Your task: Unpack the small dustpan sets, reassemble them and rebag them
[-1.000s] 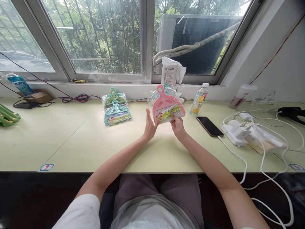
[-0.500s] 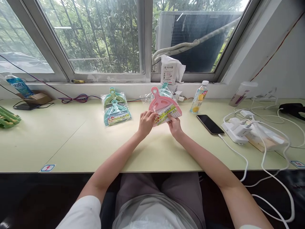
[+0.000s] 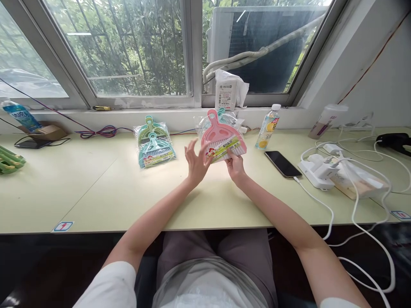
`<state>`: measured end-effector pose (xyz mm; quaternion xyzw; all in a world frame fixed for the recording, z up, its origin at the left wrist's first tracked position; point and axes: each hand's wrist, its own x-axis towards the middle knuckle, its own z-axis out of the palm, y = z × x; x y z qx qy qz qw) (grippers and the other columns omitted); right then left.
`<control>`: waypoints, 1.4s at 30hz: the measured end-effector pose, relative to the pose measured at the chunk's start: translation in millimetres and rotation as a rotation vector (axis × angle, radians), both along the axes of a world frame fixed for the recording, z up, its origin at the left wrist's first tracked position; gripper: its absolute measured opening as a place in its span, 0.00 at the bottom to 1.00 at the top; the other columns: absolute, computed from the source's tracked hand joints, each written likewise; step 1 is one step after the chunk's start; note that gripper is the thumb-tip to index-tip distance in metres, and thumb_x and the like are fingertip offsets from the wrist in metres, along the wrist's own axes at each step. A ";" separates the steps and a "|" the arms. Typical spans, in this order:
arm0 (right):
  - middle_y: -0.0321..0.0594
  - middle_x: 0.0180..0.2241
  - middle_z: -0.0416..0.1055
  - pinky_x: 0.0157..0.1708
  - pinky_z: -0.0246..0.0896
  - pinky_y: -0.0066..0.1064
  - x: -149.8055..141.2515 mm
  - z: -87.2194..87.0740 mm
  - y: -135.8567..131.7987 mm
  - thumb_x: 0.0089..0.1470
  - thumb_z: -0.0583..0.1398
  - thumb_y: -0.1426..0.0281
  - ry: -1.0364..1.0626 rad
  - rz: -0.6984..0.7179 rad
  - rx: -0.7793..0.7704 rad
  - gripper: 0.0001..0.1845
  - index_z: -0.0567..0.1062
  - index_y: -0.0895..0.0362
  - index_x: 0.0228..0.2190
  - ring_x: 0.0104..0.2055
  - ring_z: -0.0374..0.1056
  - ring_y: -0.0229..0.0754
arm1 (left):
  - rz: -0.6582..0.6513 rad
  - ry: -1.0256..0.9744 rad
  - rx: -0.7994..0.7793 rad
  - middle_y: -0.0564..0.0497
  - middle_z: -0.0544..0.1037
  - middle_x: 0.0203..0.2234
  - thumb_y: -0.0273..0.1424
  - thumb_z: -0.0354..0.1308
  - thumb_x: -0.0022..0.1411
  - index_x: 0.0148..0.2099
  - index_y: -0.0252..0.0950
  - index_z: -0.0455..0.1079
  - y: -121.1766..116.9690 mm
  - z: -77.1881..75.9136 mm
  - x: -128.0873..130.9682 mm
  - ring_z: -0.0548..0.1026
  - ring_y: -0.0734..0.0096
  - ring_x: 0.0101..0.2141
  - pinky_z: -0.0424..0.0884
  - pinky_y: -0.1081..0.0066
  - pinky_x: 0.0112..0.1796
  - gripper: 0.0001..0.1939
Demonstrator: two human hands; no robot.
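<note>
A pink dustpan-and-brush set (image 3: 213, 134) with a printed label strip is raised slightly toward me, clear plastic wrap around it. My right hand (image 3: 236, 167) grips its lower right edge, the thumb on the label. At the set's lower left corner is my left hand (image 3: 195, 164), open with fingers spread; whether its thumb touches the wrap I cannot tell. Partly hidden behind the pink set is a teal dustpan set (image 3: 221, 112). To the left, a teal dustpan set (image 3: 156, 149) lies overlapping a green dustpan set (image 3: 150, 128), both in clear wrap.
Right of my hands are a drink bottle (image 3: 268, 128), a phone (image 3: 282, 164) on a white cable, and a power strip (image 3: 316, 173) amid tangled cords. A white package (image 3: 227, 92) stands by the window. Far left are a blue bottle (image 3: 22, 116) and a green slatted object (image 3: 11, 158).
My left hand has loosened from the pink set's left side and its fingers have spread. My right hand keeps its hold, and the set is turned a little more upright.
</note>
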<state>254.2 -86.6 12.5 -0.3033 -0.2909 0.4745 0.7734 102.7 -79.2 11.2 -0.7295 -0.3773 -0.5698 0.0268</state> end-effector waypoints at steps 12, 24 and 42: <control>0.38 0.45 0.76 0.54 0.68 0.40 -4.3 -3.2 -1.6 0.40 0.70 0.69 -0.010 0.126 0.059 0.22 0.75 0.54 0.40 0.54 0.69 0.47 | -0.460 -0.562 -0.525 0.44 0.74 0.49 0.44 0.57 0.60 0.67 0.41 0.49 16.5 -5.1 3.0 0.73 0.58 0.49 0.69 0.64 0.46 0.37; 0.39 0.45 0.76 0.54 0.68 0.38 -4.6 1.7 -5.6 0.39 0.70 0.71 0.013 0.088 0.045 0.21 0.75 0.56 0.39 0.54 0.68 0.46 | -0.774 -0.919 -0.841 0.45 0.74 0.50 0.51 0.48 0.62 0.54 0.39 0.67 24.4 18.3 -8.7 0.67 0.56 0.56 0.62 0.59 0.55 0.27; 0.40 0.43 0.77 0.50 0.70 0.41 -1.8 5.1 -4.8 0.38 0.70 0.70 -0.061 0.135 -0.013 0.18 0.76 0.56 0.34 0.52 0.69 0.49 | -1.022 -0.793 -1.023 0.45 0.76 0.49 0.41 0.57 0.58 0.53 0.36 0.70 18.1 24.5 -16.9 0.70 0.54 0.54 0.65 0.58 0.54 0.23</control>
